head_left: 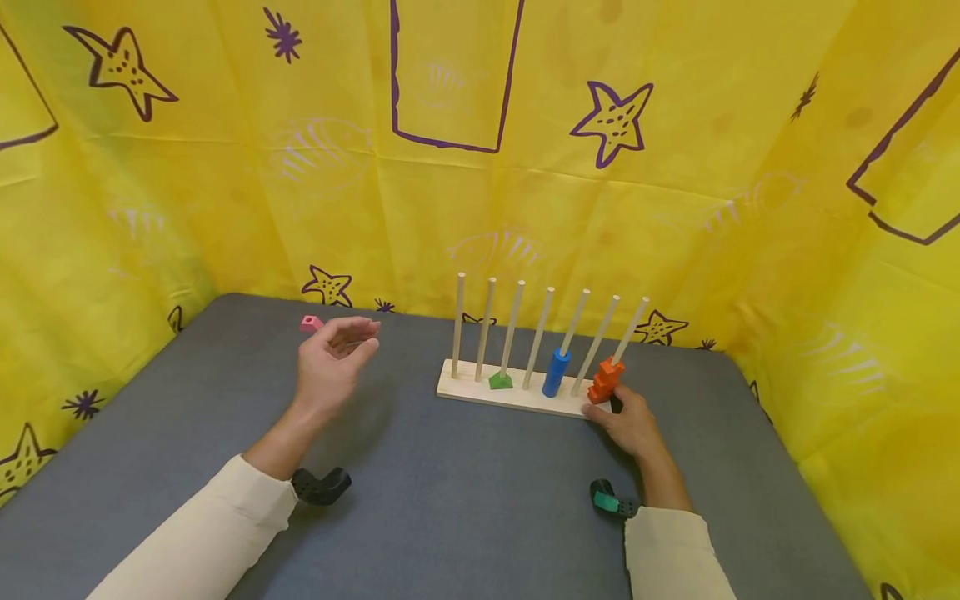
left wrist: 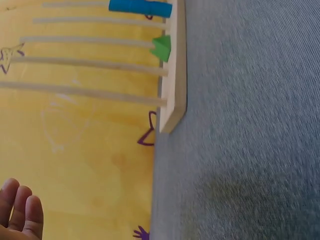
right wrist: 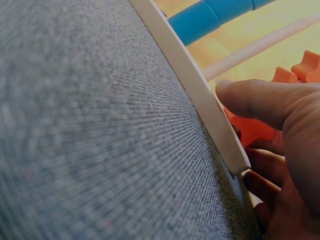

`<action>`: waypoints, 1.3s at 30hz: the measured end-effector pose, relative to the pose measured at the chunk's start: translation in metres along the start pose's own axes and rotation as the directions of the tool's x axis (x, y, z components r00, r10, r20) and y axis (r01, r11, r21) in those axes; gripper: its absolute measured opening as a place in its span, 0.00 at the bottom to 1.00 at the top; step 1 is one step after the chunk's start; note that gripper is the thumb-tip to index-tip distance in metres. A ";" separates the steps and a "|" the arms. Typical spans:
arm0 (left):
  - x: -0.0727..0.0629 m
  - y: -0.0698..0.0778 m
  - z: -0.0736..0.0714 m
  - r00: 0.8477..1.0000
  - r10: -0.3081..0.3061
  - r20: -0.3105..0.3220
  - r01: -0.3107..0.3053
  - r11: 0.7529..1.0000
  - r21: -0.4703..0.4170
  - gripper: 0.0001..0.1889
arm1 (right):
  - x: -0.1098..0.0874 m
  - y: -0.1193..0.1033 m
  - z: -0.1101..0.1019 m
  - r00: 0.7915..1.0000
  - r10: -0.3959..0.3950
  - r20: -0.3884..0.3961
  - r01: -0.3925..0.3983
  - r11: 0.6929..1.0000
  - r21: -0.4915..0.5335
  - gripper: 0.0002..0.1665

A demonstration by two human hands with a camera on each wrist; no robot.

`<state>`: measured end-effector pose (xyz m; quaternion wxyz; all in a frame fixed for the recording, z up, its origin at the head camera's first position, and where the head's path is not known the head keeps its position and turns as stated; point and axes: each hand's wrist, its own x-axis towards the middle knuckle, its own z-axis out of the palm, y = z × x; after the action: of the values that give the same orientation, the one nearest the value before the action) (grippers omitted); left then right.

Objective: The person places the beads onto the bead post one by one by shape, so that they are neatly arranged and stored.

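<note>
Pale wood peg board [head_left: 468, 389] sits toward the far side of the grey table [head_left: 465, 492], R of centre, w/ 7 rods [head_left: 457, 329] in a row. R hand [head_left: 632, 422] grasps the board's R end: thumb on the near edge, other fingers round behind, nr the orange stars [head_left: 604, 382] stacked on the last rod. Blue cylinders [head_left: 557, 372] sit on 5th rod from L; green piece [head_left: 501, 382] low on 3rd. L hand [head_left: 326, 368] is raised, released, fingers loosely bent, well apart from the board. Pink block [head_left: 308, 322] is partly hidden behind it. Yellow curtain [head_left: 450, 196] hangs at back.
</note>
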<state>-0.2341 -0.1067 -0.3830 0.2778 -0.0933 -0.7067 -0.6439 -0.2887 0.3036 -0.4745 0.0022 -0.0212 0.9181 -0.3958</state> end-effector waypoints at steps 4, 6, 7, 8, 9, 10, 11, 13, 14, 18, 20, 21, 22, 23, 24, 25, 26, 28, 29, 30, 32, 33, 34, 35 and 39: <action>0.003 -0.019 -0.009 0.999 -0.016 -0.043 0.016 1.000 -0.004 0.14 | 0.000 0.000 0.000 1.000 -0.002 -0.007 0.002 1.000 -0.001 0.34; 0.005 -0.025 -0.014 0.997 -0.028 -0.066 0.029 0.999 0.016 0.14 | 0.000 0.000 0.000 1.000 0.000 -0.009 0.000 1.000 -0.002 0.34; 0.007 -0.028 -0.016 0.996 -0.038 -0.077 0.039 0.999 0.016 0.14 | -0.001 0.000 0.000 1.000 0.002 -0.009 -0.002 1.000 -0.002 0.34; 0.008 -0.030 -0.019 0.995 -0.051 -0.089 0.051 0.999 -0.003 0.14 | -0.001 -0.001 0.000 1.000 0.004 -0.010 -0.004 1.000 -0.002 0.34; 0.010 -0.031 -0.021 0.993 -0.068 -0.101 0.065 0.997 -0.028 0.14 | -0.001 -0.001 0.000 1.000 0.006 -0.010 -0.006 1.000 -0.001 0.34; 0.011 -0.033 -0.024 0.989 -0.091 -0.116 0.085 0.995 -0.058 0.14 | -0.001 -0.001 0.000 1.000 0.008 -0.010 -0.008 1.000 -0.001 0.34; 0.013 -0.035 -0.027 0.984 -0.115 -0.133 0.103 0.990 -0.095 0.14 | -0.001 -0.001 0.000 1.000 0.009 -0.011 -0.009 1.000 0.000 0.34; 0.016 -0.039 -0.033 0.971 -0.168 -0.171 0.138 0.975 -0.172 0.15 | -0.001 -0.001 0.000 1.000 0.008 -0.011 -0.008 1.000 0.003 0.33; 0.017 -0.040 -0.036 0.963 -0.191 -0.190 0.152 0.968 -0.202 0.15 | -0.002 -0.001 0.000 1.000 0.007 -0.010 -0.007 1.000 0.003 0.33; 0.021 -0.050 -0.046 0.939 -0.231 -0.255 0.179 0.961 -0.213 0.14 | -0.001 -0.001 0.000 1.000 0.000 -0.010 0.000 1.000 0.004 0.32; 0.021 -0.055 -0.050 0.932 -0.242 -0.269 0.189 0.960 -0.207 0.14 | -0.001 -0.001 0.001 1.000 0.000 -0.011 0.000 1.000 0.005 0.32; 0.021 -0.057 -0.052 0.930 -0.245 -0.276 0.194 0.961 -0.198 0.14 | -0.001 0.000 0.000 1.000 0.001 -0.011 -0.001 1.000 0.006 0.33; 0.021 -0.060 -0.054 0.927 -0.249 -0.280 0.201 0.961 -0.188 0.14 | 0.000 0.000 0.000 1.000 0.002 -0.011 -0.002 1.000 0.008 0.33; 0.021 -0.062 -0.056 0.924 -0.255 -0.284 0.210 0.961 -0.179 0.15 | 0.000 0.000 0.000 1.000 0.004 -0.010 -0.004 1.000 0.010 0.33; 0.020 -0.064 -0.058 0.922 -0.260 -0.287 0.216 0.960 -0.179 0.15 | 0.000 0.000 0.000 1.000 0.006 -0.009 -0.006 1.000 0.010 0.33; 0.020 -0.067 -0.060 0.920 -0.262 -0.291 0.219 0.961 -0.171 0.16 | 0.000 0.001 0.000 1.000 0.007 -0.007 -0.007 1.000 0.010 0.34; 0.020 -0.069 -0.062 0.920 -0.259 -0.295 0.223 0.963 -0.148 0.16 | 0.000 0.001 0.000 1.000 0.008 -0.005 -0.008 1.000 0.008 0.34; 0.021 -0.073 -0.067 0.917 -0.268 -0.297 0.238 0.962 -0.133 0.17 | 0.001 0.001 0.000 1.000 0.007 -0.005 -0.007 1.000 0.004 0.33; 0.021 -0.075 -0.069 0.915 -0.274 -0.297 0.245 0.961 -0.132 0.18 | 0.001 0.001 -0.001 1.000 0.005 -0.006 -0.005 1.000 0.003 0.33; 0.021 -0.077 -0.071 0.912 -0.282 -0.299 0.255 0.959 -0.128 0.18 | 0.001 0.001 -0.001 1.000 0.003 -0.008 -0.003 1.000 0.002 0.33; 0.021 -0.080 -0.076 0.904 -0.303 -0.303 0.277 0.953 -0.125 0.18 | 0.001 0.001 -0.001 1.000 -0.002 -0.011 0.002 1.000 -0.002 0.32; 0.021 -0.081 -0.078 0.898 -0.317 -0.304 0.287 0.948 -0.141 0.18 | 0.001 0.001 -0.001 1.000 -0.004 -0.010 0.004 1.000 -0.002 0.33; 0.021 -0.083 -0.080 0.894 -0.325 -0.309 0.296 0.945 -0.138 0.18 | 0.001 0.000 -0.001 1.000 -0.005 -0.008 0.005 1.000 -0.002 0.33; 0.020 -0.084 -0.082 0.890 -0.331 -0.314 0.300 0.943 -0.142 0.18 | 0.001 0.000 -0.001 1.000 -0.005 -0.007 0.005 1.000 -0.002 0.33; 0.017 -0.090 -0.087 0.895 -0.320 -0.310 0.323 0.945 -0.045 0.20 | 0.000 -0.001 -0.001 1.000 -0.001 0.002 0.001 1.000 0.004 0.33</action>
<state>-0.2690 -0.2085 -0.4503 0.2766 0.1291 -0.6617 -0.6848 -0.2891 0.3036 -0.4725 0.0029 -0.0223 0.9173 -0.3976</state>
